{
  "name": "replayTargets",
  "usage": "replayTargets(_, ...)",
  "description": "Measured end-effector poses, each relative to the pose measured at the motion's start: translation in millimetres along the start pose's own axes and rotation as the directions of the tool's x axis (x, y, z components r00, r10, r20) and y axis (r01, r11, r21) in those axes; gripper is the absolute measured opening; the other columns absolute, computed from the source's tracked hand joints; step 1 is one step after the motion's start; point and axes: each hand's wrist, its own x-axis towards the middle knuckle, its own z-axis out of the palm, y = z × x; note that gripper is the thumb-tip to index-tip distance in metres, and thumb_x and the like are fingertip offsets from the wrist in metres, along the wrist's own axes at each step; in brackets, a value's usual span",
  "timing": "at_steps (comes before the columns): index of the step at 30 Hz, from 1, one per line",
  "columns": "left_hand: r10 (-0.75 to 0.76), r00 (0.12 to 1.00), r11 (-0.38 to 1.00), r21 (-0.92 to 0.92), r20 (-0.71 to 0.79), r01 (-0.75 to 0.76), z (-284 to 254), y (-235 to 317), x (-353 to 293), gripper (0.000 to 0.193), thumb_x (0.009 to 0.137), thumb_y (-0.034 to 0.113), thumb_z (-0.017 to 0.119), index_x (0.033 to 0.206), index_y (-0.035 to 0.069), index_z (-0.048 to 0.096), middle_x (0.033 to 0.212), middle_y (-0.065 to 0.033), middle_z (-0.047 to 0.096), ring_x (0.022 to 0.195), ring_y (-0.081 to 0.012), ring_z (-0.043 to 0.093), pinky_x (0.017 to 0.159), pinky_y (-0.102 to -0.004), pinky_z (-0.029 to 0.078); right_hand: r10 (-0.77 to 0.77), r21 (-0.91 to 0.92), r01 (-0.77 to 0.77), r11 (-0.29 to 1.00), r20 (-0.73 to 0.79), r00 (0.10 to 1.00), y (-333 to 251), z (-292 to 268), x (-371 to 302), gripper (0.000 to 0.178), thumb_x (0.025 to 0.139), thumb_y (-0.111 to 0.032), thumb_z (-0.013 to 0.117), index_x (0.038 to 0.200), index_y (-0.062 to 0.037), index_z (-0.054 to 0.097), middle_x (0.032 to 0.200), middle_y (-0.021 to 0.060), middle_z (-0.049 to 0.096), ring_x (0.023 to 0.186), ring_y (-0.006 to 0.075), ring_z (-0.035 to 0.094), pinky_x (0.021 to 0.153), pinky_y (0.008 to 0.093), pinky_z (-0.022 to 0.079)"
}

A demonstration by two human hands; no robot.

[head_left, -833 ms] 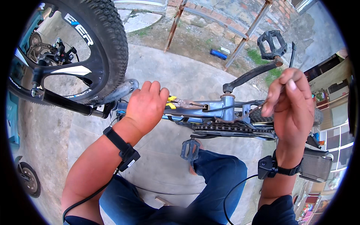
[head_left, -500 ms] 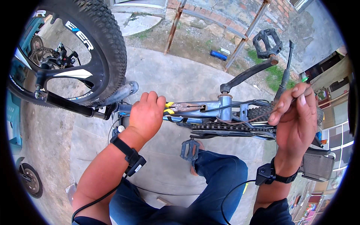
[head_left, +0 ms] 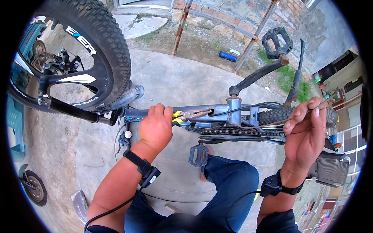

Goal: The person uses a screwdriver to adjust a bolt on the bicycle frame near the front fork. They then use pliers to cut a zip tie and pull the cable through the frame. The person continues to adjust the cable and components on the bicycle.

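Observation:
A bicycle with a blue-grey frame (head_left: 235,110) lies across in front of me, its underside up. My left hand (head_left: 156,126) is closed round the yellow handles of a pair of needle-nose pliers (head_left: 194,113). The jaw tips reach a slot in the frame tube, beside the black cable housing (head_left: 248,108); whether they grip anything there is too small to tell. Higher on the right, my right hand (head_left: 306,136) is closed in a pinch on a thin brownish cable (head_left: 268,126). That cable curves back to the frame above the chain (head_left: 241,132).
The large front wheel (head_left: 116,50) rises at left. A crank arm (head_left: 258,75) with a pedal (head_left: 277,42) sticks up beyond the frame; another pedal (head_left: 198,155) hangs near my knee. The kickstand (head_left: 297,75) stands at right. A rusty metal frame (head_left: 248,50) and blue cylinder (head_left: 227,56) are farther back.
My left hand and the pliers have shifted slightly right and down in the picture. The right hand still pinches the cable, a little lower than before. The view has tilted slightly.

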Motion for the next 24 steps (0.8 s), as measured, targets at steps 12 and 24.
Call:
replayTargets(12, -0.063, 0.997, 0.992, -0.107, 0.037, 0.067, 6, 6, -8, 0.031, 0.069, 0.000, 0.063, 0.098, 0.009, 0.056, 0.092, -0.0090, 0.053, 0.088, -0.0299, 0.058, 0.064, -0.0398, 0.052, 0.001, -0.025, 0.000, 1.000, 0.062, 0.998, -4, -5, -9, 0.018, 0.101, -0.016, 0.036, 0.106, 0.0002, 0.044, 0.081, 0.0177, 0.056, 0.057, 0.0236, 0.059, 0.055, 0.0304, 0.054)
replayTargets(24, -0.037, 0.998, 0.983, -0.183, -0.041, 0.029, 0, 19, 3, 0.028, 0.070, 0.001, 0.062, 0.097, 0.008, 0.057, 0.090, -0.0094, 0.054, 0.087, -0.0291, 0.057, 0.065, -0.0388, 0.052, -0.027, 0.019, 0.026, 0.999, 0.034, 0.999, -9, -19, -31, 0.018, 0.100, -0.017, 0.036, 0.100, -0.0006, 0.045, 0.076, 0.0149, 0.052, 0.054, 0.0241, 0.056, 0.050, 0.0314, 0.052)
